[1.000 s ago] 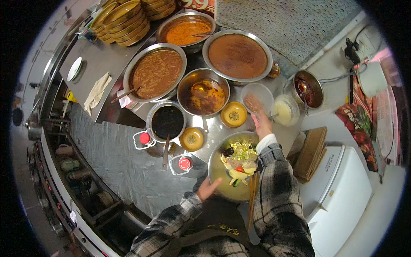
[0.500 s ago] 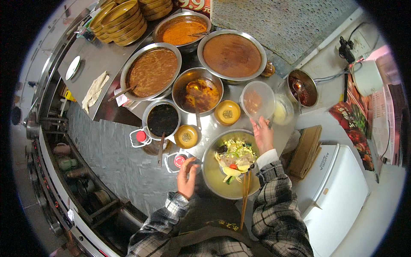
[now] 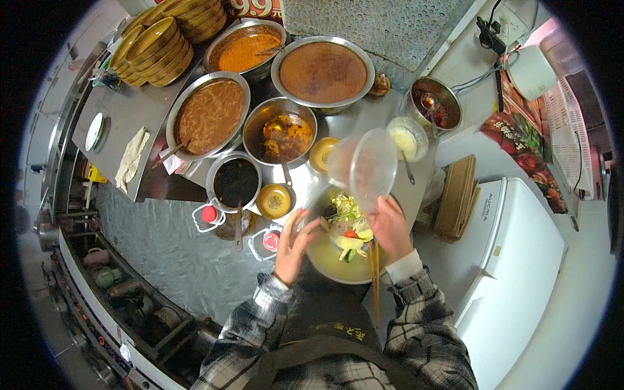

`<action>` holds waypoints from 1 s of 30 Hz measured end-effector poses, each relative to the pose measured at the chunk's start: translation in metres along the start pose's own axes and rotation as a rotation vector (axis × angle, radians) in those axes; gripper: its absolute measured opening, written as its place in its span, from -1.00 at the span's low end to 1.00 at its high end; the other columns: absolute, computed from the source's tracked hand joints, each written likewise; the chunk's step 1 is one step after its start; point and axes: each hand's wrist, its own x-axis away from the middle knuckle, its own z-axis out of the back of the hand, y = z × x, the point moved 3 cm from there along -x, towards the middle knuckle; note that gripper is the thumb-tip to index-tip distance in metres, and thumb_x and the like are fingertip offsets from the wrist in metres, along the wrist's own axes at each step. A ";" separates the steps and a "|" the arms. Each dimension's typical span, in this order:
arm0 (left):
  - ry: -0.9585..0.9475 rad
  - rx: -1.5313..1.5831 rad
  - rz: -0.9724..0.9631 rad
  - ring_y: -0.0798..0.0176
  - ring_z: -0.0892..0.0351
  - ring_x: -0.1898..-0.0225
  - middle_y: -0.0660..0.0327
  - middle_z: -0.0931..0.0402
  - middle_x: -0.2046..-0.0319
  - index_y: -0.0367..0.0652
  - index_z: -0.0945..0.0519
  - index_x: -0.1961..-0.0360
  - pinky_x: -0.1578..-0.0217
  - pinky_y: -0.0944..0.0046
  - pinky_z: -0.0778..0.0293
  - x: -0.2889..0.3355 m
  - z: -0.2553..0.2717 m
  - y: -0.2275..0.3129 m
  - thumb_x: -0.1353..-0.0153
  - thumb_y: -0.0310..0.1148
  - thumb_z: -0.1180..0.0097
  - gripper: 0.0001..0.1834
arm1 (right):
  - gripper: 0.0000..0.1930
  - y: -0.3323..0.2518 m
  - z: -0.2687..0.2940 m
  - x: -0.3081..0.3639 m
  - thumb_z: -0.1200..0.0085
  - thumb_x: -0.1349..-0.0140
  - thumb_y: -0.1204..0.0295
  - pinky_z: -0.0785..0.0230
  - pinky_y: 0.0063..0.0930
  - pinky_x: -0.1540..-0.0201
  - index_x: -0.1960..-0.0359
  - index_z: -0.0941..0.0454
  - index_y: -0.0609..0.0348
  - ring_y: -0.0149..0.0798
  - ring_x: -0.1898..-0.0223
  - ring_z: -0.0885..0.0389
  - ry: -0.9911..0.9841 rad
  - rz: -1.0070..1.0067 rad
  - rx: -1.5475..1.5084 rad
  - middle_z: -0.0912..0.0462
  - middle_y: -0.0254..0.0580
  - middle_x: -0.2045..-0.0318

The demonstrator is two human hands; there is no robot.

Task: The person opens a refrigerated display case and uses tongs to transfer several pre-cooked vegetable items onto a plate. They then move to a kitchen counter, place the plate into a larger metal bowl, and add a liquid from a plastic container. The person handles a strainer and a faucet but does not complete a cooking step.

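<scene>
My right hand (image 3: 391,231) grips a clear round plastic tub (image 3: 380,166), which is tilted above the far side of a steel mixing bowl (image 3: 318,260). Something reddish-brown shows through the tub's blurred wall. In the bowl lie bean sprouts, pale yellow slices (image 3: 351,247), a bit of red and dark pieces. A pair of wooden chopsticks (image 3: 376,292) leans over the near right rim, just under my right hand. My left hand (image 3: 294,250) hovers by the bowl's left rim, fingers apart and holding nothing.
Beyond the bowl stand a pot of red oil (image 3: 296,133), a dark sauce tub (image 3: 235,183), large sauce basins (image 3: 323,71) and small yellow dishes (image 3: 273,201). Red-capped bottles (image 3: 270,241) stand left, a white chest (image 3: 513,253) right. Bamboo steamers (image 3: 156,52) are stacked far left.
My right hand has lifted the tub from the counter and brought it left and nearer, tilting it over the bowl. My left hand has moved toward the bowl's rim. The view has shifted slightly.
</scene>
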 end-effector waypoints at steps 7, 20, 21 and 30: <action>-0.246 0.658 0.411 0.01 -0.20 -0.27 0.02 -0.14 -0.29 -0.09 -0.10 -0.33 -0.21 -0.11 -0.24 0.010 0.016 -0.019 -0.20 0.27 0.15 -0.16 | -0.79 0.009 -0.030 0.088 -0.02 -0.29 0.36 -0.37 -0.58 0.23 0.18 -0.47 0.25 -0.47 0.30 -0.50 -0.208 -0.377 0.614 -0.56 -0.30 0.28; -0.164 0.580 0.679 -0.04 -0.30 -0.17 0.03 -0.21 -0.21 -0.11 -0.15 -0.28 -0.12 -0.07 -0.33 0.049 0.028 -0.023 -0.20 -0.05 -0.03 -0.31 | -0.71 0.034 -0.045 0.067 -0.16 -0.15 0.44 -0.40 -0.50 0.09 0.11 -0.53 0.31 -0.34 0.22 -0.58 -0.136 0.202 0.969 -0.63 -0.17 0.24; -0.158 0.565 0.704 -0.04 -0.31 -0.16 0.03 -0.21 -0.21 -0.10 -0.16 -0.27 -0.12 -0.06 -0.33 0.056 0.030 -0.021 -0.19 -0.05 -0.04 -0.31 | -0.72 0.034 -0.046 0.073 -0.17 -0.14 0.45 -0.40 -0.50 0.09 0.12 -0.53 0.29 -0.34 0.23 -0.58 -0.136 0.217 1.028 -0.63 -0.18 0.23; -0.285 0.465 0.789 0.14 -0.24 -0.20 0.06 -0.24 -0.13 -0.21 -0.12 -0.23 -0.22 0.12 -0.18 0.128 0.027 0.005 -0.05 0.01 -0.16 -0.17 | -0.77 0.045 -0.054 0.143 -0.19 -0.12 0.46 -0.37 -0.49 0.10 0.17 -0.55 0.21 -0.31 0.22 -0.52 -0.264 -0.132 0.818 -0.56 -0.18 0.22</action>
